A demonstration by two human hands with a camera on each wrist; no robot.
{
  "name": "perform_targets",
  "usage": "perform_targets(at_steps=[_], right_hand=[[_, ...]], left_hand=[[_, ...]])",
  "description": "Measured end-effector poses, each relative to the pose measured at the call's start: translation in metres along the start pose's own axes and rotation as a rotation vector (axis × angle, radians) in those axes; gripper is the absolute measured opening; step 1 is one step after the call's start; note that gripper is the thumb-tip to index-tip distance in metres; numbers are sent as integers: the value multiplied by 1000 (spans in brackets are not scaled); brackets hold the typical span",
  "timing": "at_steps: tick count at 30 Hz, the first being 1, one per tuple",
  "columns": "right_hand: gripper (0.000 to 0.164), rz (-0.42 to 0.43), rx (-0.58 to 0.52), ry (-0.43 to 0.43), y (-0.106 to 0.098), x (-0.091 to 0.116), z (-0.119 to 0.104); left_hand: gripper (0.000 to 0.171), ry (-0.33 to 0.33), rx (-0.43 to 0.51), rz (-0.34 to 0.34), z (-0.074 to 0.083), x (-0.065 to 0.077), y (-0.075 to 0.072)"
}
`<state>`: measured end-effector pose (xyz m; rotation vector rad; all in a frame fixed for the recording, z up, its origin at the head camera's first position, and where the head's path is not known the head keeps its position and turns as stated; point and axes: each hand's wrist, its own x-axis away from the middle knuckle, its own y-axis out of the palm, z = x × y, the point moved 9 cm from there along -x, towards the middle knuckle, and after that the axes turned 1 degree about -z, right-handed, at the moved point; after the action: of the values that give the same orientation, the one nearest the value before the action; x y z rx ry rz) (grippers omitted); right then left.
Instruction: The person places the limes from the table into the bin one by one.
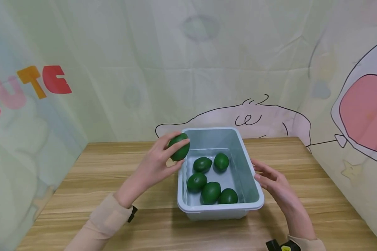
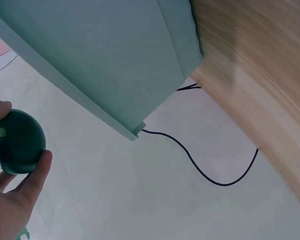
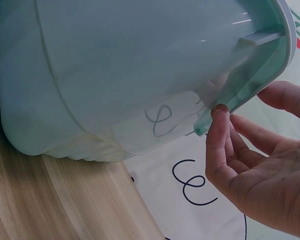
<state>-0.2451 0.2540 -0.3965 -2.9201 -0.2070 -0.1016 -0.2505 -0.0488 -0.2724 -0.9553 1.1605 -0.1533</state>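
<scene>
My left hand (image 1: 154,162) holds a dark green oval fruit (image 1: 179,147) between thumb and fingers, at the upper left rim of a pale blue plastic bin (image 1: 220,208). In the left wrist view this fruit (image 2: 21,142) shows a small pale spot at one end. Several similar green fruits (image 1: 211,192) lie inside the bin, mostly towards its near side. On the bin's other side, my right hand (image 1: 274,183) grips the rim. Seen from the right wrist, its fingers (image 3: 220,145) are bent against the underside of the rim, with the thumb at the outer edge.
The bin stands on a wood-grain table (image 1: 122,174). Behind and beside the table hangs a pale printed cloth (image 1: 138,69) with cartoon drawings and coloured letters. Both forearms reach in from the near edge, wearing dark wrist devices (image 1: 282,245).
</scene>
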Motion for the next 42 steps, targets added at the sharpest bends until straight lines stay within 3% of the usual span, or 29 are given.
perform_targets(at_steps=[27,42], right_hand=[[54,-11,-13,-32,0,-1,-1],[54,-3,-3,-19,0,0,-2]], left_hand=[[54,159,43,-127,46,-31,38],[53,125,81,-305,51,-35,70]])
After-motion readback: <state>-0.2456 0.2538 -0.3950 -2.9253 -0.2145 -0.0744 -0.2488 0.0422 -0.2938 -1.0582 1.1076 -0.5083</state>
